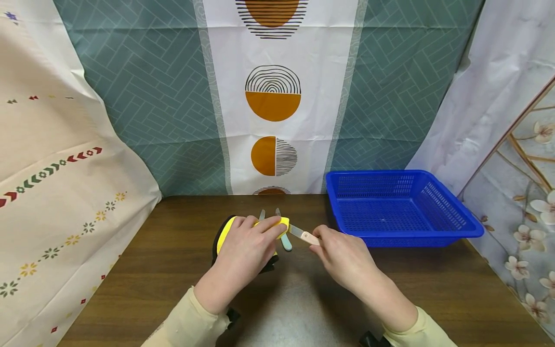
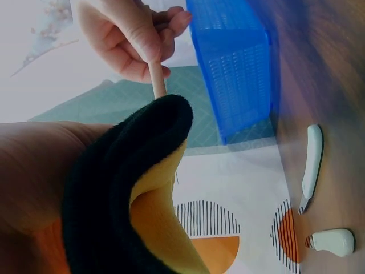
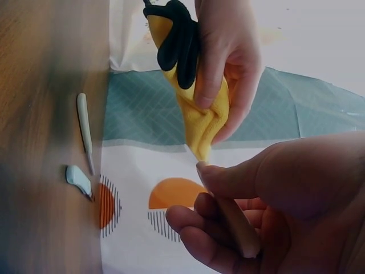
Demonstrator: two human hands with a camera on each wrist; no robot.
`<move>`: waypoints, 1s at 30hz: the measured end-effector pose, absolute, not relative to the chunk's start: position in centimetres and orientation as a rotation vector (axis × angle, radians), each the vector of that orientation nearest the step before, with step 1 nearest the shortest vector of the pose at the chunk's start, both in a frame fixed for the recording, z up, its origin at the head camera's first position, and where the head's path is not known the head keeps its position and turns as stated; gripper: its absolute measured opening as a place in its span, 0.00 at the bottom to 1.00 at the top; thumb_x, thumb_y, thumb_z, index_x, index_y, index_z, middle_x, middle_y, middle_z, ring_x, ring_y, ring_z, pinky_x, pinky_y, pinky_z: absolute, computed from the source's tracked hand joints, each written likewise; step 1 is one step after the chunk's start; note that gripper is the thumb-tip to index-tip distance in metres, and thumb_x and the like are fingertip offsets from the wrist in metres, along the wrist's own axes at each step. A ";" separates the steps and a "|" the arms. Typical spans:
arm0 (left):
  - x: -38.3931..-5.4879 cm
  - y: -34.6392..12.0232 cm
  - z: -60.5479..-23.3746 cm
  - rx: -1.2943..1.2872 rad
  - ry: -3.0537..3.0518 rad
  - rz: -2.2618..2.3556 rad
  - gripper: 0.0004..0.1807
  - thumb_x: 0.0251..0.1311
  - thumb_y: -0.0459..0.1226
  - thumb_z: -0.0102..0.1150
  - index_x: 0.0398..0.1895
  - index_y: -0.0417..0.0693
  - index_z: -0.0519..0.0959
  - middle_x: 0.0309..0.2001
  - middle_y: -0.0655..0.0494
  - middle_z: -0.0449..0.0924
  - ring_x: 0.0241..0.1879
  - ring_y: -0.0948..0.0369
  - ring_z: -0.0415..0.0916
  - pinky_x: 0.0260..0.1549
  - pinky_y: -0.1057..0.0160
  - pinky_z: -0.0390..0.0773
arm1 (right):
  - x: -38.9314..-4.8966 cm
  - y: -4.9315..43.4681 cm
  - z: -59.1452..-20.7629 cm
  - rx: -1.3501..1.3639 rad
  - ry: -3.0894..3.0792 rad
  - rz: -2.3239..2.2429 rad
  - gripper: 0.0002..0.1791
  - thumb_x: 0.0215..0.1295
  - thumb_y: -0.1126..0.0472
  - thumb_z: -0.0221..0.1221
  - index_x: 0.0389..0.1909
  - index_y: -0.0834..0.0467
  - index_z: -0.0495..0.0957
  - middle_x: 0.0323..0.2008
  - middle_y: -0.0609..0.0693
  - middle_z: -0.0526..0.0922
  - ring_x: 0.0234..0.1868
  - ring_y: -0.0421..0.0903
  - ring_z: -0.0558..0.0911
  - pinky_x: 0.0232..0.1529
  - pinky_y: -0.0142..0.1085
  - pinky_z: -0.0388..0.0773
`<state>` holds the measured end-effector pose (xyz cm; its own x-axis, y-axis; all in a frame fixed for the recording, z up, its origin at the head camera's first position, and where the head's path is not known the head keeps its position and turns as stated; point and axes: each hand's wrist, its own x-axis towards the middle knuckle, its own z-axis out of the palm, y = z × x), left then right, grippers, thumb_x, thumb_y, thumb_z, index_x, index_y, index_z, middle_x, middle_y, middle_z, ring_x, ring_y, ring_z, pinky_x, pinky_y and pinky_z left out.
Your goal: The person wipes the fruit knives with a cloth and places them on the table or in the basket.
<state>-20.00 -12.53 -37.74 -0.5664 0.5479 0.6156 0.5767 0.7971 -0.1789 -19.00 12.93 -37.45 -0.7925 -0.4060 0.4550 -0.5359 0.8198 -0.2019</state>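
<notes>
My left hand (image 1: 247, 250) grips a yellow cloth (image 1: 223, 236) with thick black edging, folded at the blade of a small knife. That knife (image 1: 310, 238) has a pale pinkish handle, pinched between the thumb and fingers of my right hand (image 1: 347, 255). Part of its blade shows between cloth and handle; the tip is hidden. In the right wrist view the cloth (image 3: 202, 123) bunches down to the blade, just past my right thumb. On the table behind the left hand lie two more knives with pale green handles, one knife (image 3: 84, 128) beside the other knife (image 3: 80, 180).
A blue plastic basket (image 1: 403, 241) with perforated walls stands at the back right of the brown wooden table (image 1: 151, 270). A patterned curtain (image 1: 277, 159) hangs along the table's back edge, with printed cloths at both sides.
</notes>
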 end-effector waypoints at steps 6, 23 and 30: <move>-20.3 -13.0 -37.6 -0.808 -2.335 -0.064 0.23 0.60 0.35 0.79 0.59 0.58 0.89 0.62 0.57 0.88 0.39 0.50 0.82 0.41 0.51 0.76 | -19.0 13.0 -37.5 0.704 -2.599 0.456 0.13 0.68 0.59 0.76 0.46 0.55 0.82 0.28 0.40 0.81 0.23 0.41 0.74 0.23 0.41 0.74; -21.1 -14.5 -37.7 -0.737 -2.313 -0.056 0.20 0.62 0.32 0.74 0.57 0.58 0.89 0.60 0.57 0.89 0.38 0.50 0.81 0.41 0.50 0.77 | -19.0 13.1 -37.5 0.701 -2.592 0.460 0.12 0.69 0.59 0.76 0.46 0.54 0.82 0.29 0.41 0.82 0.24 0.42 0.75 0.23 0.41 0.74; -20.8 -14.1 -37.3 -0.759 -2.312 -0.109 0.21 0.60 0.31 0.75 0.56 0.58 0.89 0.60 0.57 0.89 0.38 0.51 0.82 0.41 0.50 0.77 | -19.1 13.1 -37.6 0.710 -2.582 0.445 0.13 0.68 0.59 0.77 0.45 0.54 0.82 0.29 0.40 0.82 0.24 0.42 0.76 0.23 0.42 0.75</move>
